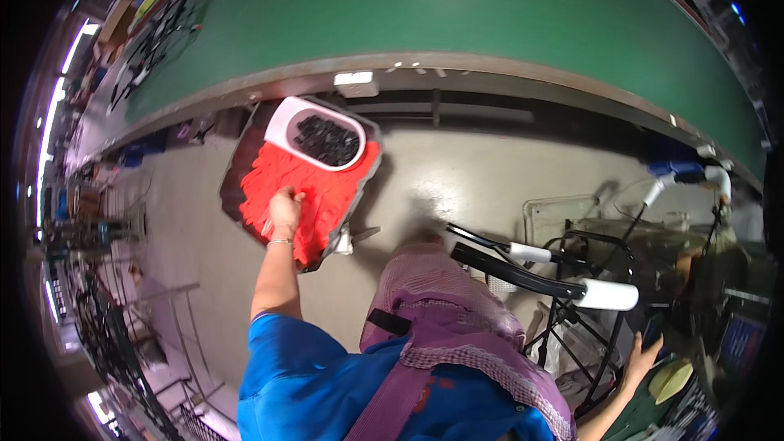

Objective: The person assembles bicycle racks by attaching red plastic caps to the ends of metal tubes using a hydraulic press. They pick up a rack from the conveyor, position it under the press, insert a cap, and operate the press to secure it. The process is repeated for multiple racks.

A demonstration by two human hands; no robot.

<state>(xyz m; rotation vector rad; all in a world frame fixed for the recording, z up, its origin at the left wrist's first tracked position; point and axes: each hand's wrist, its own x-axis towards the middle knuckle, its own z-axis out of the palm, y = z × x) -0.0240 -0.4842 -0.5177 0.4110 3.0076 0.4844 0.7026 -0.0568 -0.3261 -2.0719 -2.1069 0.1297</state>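
My left hand (283,211) reaches forward into a dark tray (233,165) heaped with small red pieces (327,188). Its fingers are curled down into the pile. A white oval bowl (282,118) holding small black parts (327,139) rests on the far end of the same tray. My right hand (641,355) is low at the right with its fingers spread, next to a black metal frame (572,310); it holds nothing that I can see.
A long green conveyor belt (457,8) curves across the top, with a grey floor (457,180) below it. A black bar with white grips (604,294) crosses at the right, near a clear box (563,216). Metal racks (106,318) stand at the left.
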